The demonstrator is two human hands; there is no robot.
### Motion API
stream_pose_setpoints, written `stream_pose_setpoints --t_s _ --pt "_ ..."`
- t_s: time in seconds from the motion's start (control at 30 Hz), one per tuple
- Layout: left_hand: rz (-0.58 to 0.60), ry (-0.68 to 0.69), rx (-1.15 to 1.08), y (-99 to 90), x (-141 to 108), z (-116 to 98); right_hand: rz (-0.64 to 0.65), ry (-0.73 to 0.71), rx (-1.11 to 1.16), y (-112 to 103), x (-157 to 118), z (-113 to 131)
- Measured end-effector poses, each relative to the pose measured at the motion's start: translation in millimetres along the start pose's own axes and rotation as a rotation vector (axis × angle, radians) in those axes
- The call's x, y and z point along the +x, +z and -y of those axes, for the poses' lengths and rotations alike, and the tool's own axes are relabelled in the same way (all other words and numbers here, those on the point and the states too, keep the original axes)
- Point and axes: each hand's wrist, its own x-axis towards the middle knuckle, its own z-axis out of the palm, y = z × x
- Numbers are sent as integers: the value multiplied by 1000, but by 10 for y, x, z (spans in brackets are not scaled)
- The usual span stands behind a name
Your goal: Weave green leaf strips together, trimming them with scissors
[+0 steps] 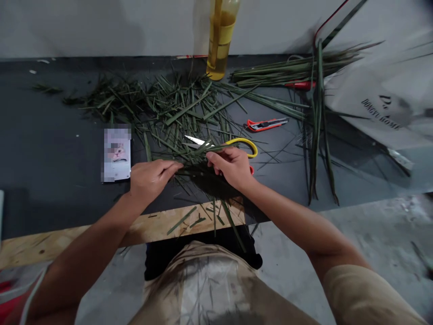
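Note:
My left hand (pixel 154 179) is closed, thumb and fingers pinched at the left end of a small bunch of green leaf strips (pixel 194 158). At the other end of the bunch, my right hand (pixel 234 169) pinches a leaf strip between thumb and forefinger. A pair of scissors (pixel 248 143) with a yellow handle lies just beyond my right hand, its blades pointing left and partly covered by strips. Many cut leaf pieces (pixel 182 101) are heaped on the dark table past both hands. Exactly how the strips in my fingers cross cannot be made out.
A phone (pixel 117 155) lies left of my left hand. An orange utility knife (pixel 267 124) rests at the right, near long leaves (pixel 316 126) hanging over the table. A bottle of yellow liquid (pixel 221 43) stands behind; a white bag (pixel 379 104) is far right.

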Motion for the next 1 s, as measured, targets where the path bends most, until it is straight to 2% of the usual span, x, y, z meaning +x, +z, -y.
stream_pose_setpoints --t_s 0.1,0.17,0.23,0.37,0.47,0.6,0.8,1.0 --pt "43 56 -59 -93 32 -37 5 7 -3 -3 -7 25" --pt "94 148 7 -225 7 -46 -9 8 -7 -11 -1 52" --pt "96 150 133 -399 -105 1 -23 11 -16 -23 9 81" --pt "50 -47 338 -739 -583 286 -45 19 -26 -46 18 120" --pt "102 -183 429 -882 -946 489 -40 9 -25 -61 7 125" --pt "144 -250 480 -925 -1130 508 -60 -3 -31 -78 -11 111" --pt "156 -346 454 -900 -1080 449 -56 -24 -65 -86 -25 100" --pt "184 -354 284 -939 -1043 492 -48 -28 -97 -83 -68 102"
